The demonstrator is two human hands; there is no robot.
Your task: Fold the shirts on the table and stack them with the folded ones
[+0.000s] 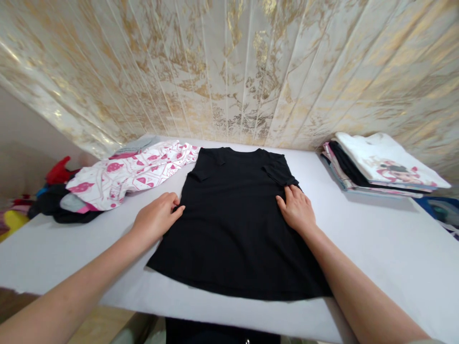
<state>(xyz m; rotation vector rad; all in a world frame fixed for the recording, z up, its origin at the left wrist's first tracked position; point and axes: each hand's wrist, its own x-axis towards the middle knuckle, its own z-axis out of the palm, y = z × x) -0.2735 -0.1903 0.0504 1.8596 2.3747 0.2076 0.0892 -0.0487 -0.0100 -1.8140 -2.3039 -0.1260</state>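
Observation:
A black t-shirt [234, 220] lies flat on the white table [387, 239], neck toward the wall, both short sleeves folded inward. My left hand [156, 220] rests at the shirt's left edge, fingers curled onto the fabric. My right hand [297, 209] lies flat on the shirt's right side, just below the folded sleeve, palm down. Neither hand lifts the cloth.
A pile of unfolded clothes [122, 179], white with pink print on top, sits at the table's left. A stack of folded shirts [380, 165] stands at the right rear. A marbled gold-and-white wall [229, 71] backs the table. The table's front edge is close to me.

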